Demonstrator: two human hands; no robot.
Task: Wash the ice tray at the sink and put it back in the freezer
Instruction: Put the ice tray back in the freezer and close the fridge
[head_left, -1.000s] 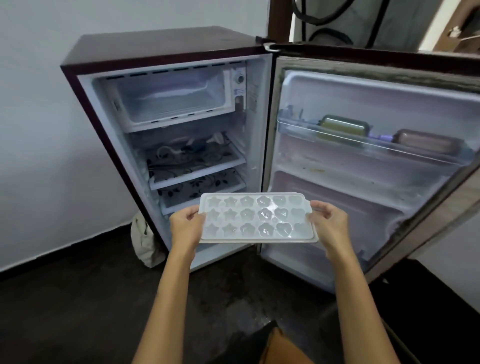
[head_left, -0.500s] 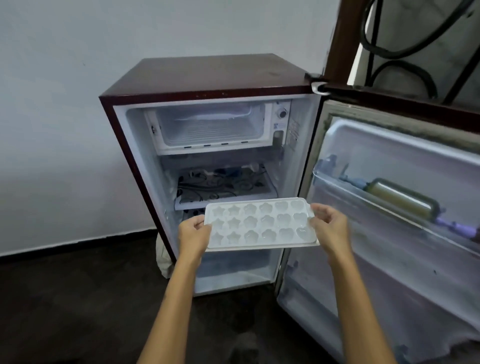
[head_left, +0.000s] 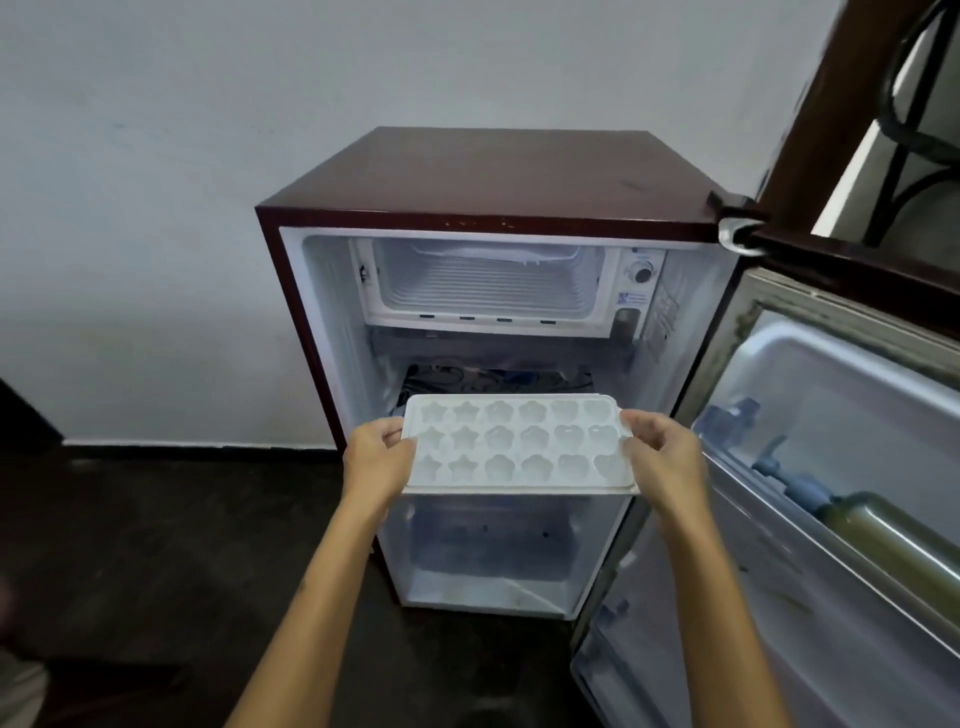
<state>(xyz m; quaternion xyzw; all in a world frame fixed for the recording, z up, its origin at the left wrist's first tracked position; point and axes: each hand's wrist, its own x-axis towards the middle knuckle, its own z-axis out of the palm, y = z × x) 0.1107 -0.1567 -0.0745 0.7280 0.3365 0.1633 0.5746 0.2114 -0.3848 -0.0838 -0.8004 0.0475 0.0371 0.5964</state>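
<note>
A white ice tray (head_left: 519, 447) with star, flower and heart moulds is held level in front of the open small fridge (head_left: 467, 176). My left hand (head_left: 376, 457) grips its left end and my right hand (head_left: 662, 449) grips its right end, thumbs on the rim. The freezer compartment (head_left: 483, 283) sits open at the top of the fridge, above and behind the tray, with frost on its ceiling and nothing visible inside.
The fridge door (head_left: 841, 467) swings open to the right; its shelf holds a greenish bottle (head_left: 893, 540) and bluish items. A shelf with dark cables lies just behind the tray. White wall at the back, dark floor (head_left: 156, 545) on the left.
The view has swung left, so the fridge now sits centred and faced head-on. Both hands keep the same grip on the tray, held at shelf height in front of the fridge.
</note>
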